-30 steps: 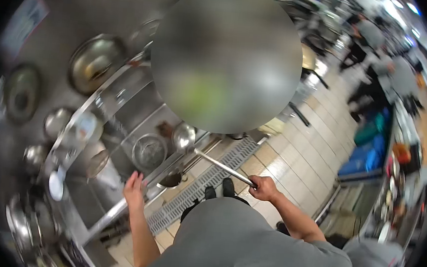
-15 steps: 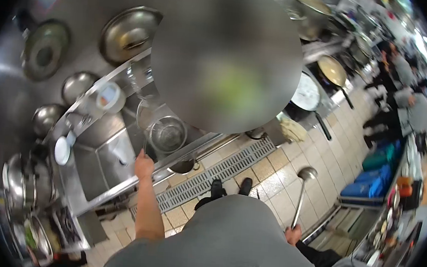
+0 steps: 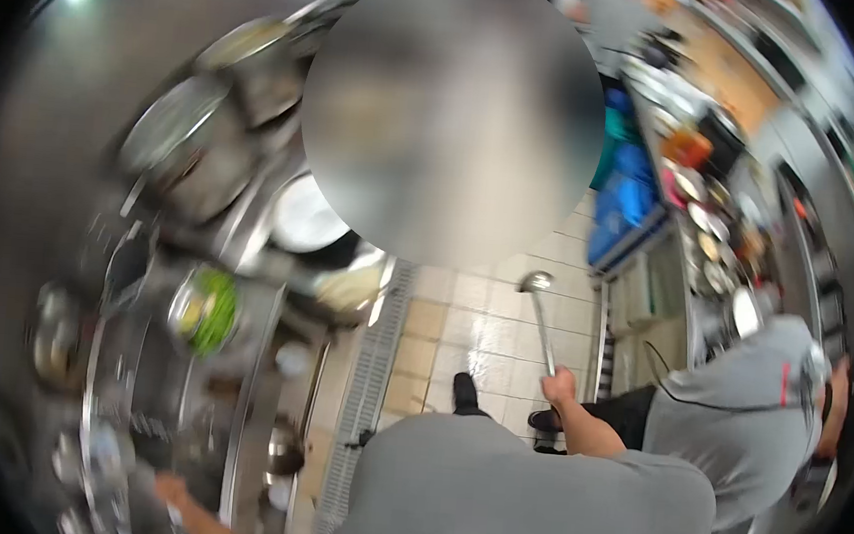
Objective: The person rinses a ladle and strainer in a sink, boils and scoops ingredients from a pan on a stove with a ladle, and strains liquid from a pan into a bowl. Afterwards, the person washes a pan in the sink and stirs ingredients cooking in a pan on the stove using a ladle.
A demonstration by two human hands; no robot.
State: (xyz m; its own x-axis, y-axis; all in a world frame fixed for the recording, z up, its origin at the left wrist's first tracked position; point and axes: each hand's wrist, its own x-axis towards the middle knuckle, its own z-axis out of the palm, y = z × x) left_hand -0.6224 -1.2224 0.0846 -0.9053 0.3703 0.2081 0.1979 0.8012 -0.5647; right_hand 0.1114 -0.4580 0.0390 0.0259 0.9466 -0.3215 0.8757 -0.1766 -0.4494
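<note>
My right hand (image 3: 559, 386) is closed round the handle of a long metal ladle (image 3: 541, 314), whose bowl points away from me above the tiled floor. At the lower left, my left hand (image 3: 172, 491) is stretched out over the sink (image 3: 159, 386). Motion blur smears its fingers, and whether it holds anything cannot be made out. Farther along the sink counter is a bowl of green vegetables (image 3: 205, 312). A white round pan (image 3: 308, 215) lies beyond that bowl, partly hidden by the blurred disc.
Large pots (image 3: 200, 154) stand at the upper left. Close on my right is a co-worker in a grey shirt (image 3: 736, 422), beside a counter with dishes (image 3: 714, 250). Blue bags (image 3: 622, 207) sit on a rack. A floor grate (image 3: 367, 393) runs along the sink side.
The view has swung right, towards the aisle and co-worker. My left hand now appears lower and farther left. My right hand still grips the ladle, which swung out to the right earlier.
</note>
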